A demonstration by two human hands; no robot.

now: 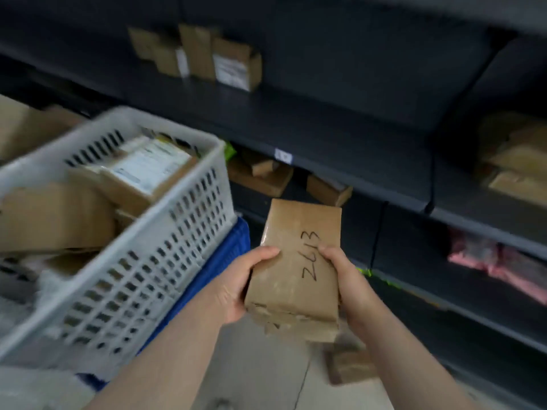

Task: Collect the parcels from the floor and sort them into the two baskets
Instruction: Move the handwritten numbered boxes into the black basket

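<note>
Both hands grip one brown taped parcel with black handwritten digits, held up just right of the white slotted basket. The left hand curls round its left edge, thumb on top, and the right hand does the same on its right edge. Cardboard boxes fill the white basket, which sits on a blue basket. Further right and lower, a blurred floor parcel lies.
</note>
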